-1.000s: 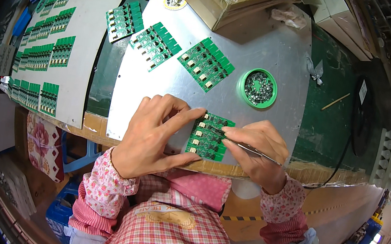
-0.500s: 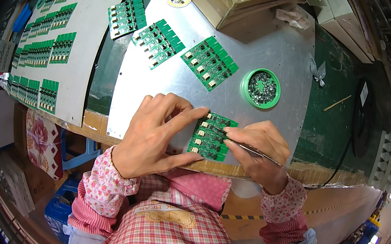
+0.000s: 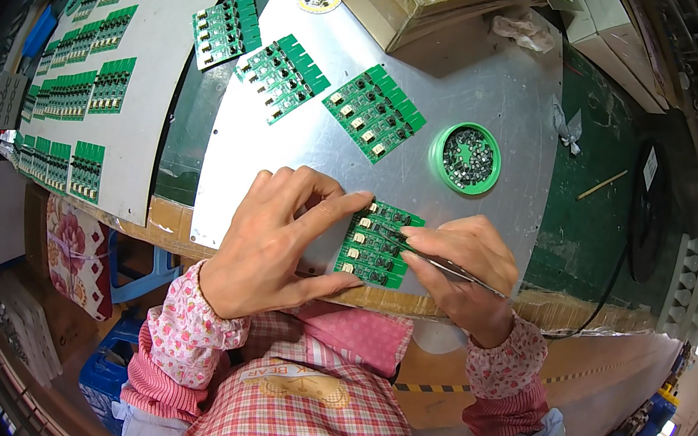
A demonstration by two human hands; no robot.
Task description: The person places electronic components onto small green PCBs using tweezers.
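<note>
A green circuit board panel (image 3: 378, 252) with rows of white connectors and black parts lies at the near edge of the metal sheet. My left hand (image 3: 280, 240) grips its left side, the index fingertip at the far corner and the thumb at the near one. Pinched in my right hand (image 3: 468, 265) are slim metal tweezers (image 3: 469, 276), their tips over the middle of the board among the black parts. My right fingertips hide part of the board's right edge. Beyond that hand stands a round green dish (image 3: 466, 158) holding many small dark components.
Three more board panels (image 3: 373, 114) lie farther back. A metal sheet (image 3: 286, 157) covers the middle of the bench. Rows of boards (image 3: 109, 85) stand on the pale board at left. A cardboard box (image 3: 412, 6) sits at the back, and a thin stick (image 3: 602, 185) lies at right.
</note>
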